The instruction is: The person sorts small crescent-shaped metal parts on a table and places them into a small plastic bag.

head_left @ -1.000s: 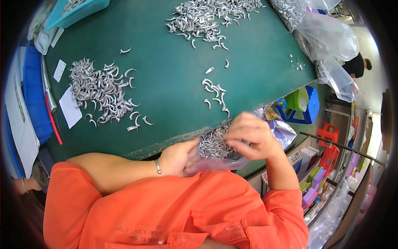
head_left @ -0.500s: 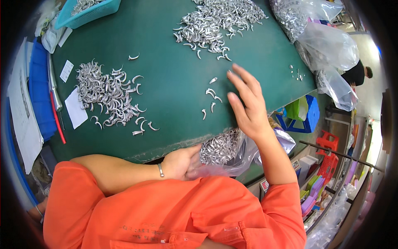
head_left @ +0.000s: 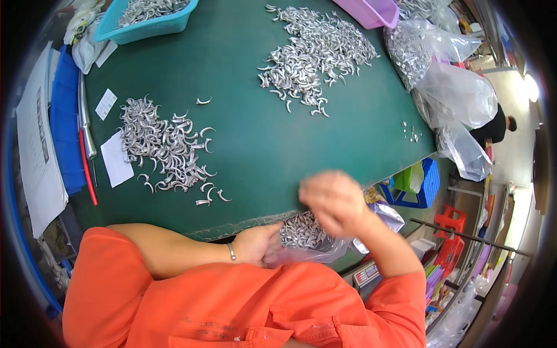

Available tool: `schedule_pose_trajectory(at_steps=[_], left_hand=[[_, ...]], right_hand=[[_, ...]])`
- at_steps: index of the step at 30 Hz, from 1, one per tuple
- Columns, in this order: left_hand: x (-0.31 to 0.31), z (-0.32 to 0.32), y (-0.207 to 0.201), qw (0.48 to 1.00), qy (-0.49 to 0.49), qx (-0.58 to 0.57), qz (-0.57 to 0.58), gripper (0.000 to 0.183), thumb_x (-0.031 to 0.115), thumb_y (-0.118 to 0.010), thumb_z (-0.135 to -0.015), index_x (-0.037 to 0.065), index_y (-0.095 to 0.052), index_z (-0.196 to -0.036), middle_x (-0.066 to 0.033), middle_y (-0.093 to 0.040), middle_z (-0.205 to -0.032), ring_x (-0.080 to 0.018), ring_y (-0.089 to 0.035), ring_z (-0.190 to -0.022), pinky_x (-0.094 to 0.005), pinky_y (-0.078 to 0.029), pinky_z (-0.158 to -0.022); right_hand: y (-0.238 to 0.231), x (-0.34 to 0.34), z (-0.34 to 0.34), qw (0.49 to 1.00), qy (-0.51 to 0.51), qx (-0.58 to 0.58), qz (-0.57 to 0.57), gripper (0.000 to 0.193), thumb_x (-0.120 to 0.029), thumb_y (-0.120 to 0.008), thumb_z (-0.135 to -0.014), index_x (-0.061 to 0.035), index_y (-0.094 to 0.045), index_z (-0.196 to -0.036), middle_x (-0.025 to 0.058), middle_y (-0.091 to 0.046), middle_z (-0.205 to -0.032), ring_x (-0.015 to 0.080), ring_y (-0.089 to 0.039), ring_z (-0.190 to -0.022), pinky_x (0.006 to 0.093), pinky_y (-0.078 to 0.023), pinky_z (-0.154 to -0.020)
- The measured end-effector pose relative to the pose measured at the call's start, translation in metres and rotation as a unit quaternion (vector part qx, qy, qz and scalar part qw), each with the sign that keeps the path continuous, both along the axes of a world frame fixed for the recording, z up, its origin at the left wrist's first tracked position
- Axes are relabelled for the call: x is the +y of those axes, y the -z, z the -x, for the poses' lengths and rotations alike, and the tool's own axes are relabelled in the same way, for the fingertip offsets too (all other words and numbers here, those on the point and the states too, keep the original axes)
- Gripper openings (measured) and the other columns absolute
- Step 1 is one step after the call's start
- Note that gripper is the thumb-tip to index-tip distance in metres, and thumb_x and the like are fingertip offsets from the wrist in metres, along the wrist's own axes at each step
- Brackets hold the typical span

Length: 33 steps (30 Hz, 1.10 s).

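Observation:
My left hand (head_left: 254,243) is at the table's front edge, its fingers around the side of a clear plastic bag (head_left: 316,255). Inside the bag's mouth lie many small curved silver metal pieces (head_left: 301,231), hook- or claw-shaped. Over the table edge, just above the bag, my right hand (head_left: 333,200) is smeared by motion, so its fingers and anything in them cannot be made out. A loose pile of the same curved pieces (head_left: 165,145) spreads on the green table (head_left: 243,145) at left. A bigger pile (head_left: 319,52) lies farther off.
A turquoise basket (head_left: 148,32) of metal pieces stands at the far left, a pink basket (head_left: 371,13) at the far edge. Filled plastic bags (head_left: 455,93) line the right side. Paper slips (head_left: 116,159) and a red stick-like tool (head_left: 88,168) lie at left. A person (head_left: 493,124) is beyond.
My right hand has come back toward the bag, down the picture. The few loose pieces that lay beside it on the table no longer show there. My left hand stays at the bag.

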<state>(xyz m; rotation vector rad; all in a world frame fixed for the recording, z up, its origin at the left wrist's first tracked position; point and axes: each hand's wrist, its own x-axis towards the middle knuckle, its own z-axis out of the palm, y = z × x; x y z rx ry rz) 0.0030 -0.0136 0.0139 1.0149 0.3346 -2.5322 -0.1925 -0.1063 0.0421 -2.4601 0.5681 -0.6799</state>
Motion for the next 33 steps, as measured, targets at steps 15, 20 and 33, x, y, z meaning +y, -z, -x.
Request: schedule_pose_trajectory(at_steps=[15,20,33], left_hand=[[0.008,-0.003,0.019,0.999,0.013,0.029,0.012,0.029,0.025,-0.039,-0.104,0.015,-0.048,-0.078,0.0024,-0.036,-0.055,-0.0105,-0.032,-0.044,-0.0259,-0.025,-0.040],[-0.005,0.000,-0.002,0.999,0.005,-0.027,-0.029,0.030,0.026,-0.041,-0.103,0.014,-0.047,-0.077,0.0010,-0.035,-0.053,-0.0133,-0.033,-0.043,-0.0266,-0.026,-0.040],[0.000,-0.001,0.008,1.000,0.012,0.005,-0.006,0.024,0.028,-0.044,-0.102,0.017,-0.049,-0.081,0.0030,-0.036,-0.060,-0.0110,-0.035,-0.049,-0.0257,-0.027,-0.042]], right_hand=[[0.005,-0.052,0.002,0.972,0.088,0.203,0.072,0.051,-0.020,-0.062,-0.088,-0.0063,-0.050,-0.136,0.0127,-0.047,-0.144,0.0338,-0.039,-0.136,0.0491,-0.029,-0.111],[0.001,-0.025,0.008,0.967,0.150,0.208,-0.014,0.056,-0.028,-0.053,-0.095,-0.0082,-0.039,-0.145,0.0130,-0.033,-0.153,0.0335,-0.031,-0.142,0.0516,-0.019,-0.115],[0.006,0.018,0.039,0.954,0.296,0.025,0.047,0.037,-0.002,-0.065,-0.081,-0.0016,-0.063,-0.117,0.0150,-0.062,-0.117,0.0320,-0.057,-0.105,0.0395,-0.044,-0.093]])
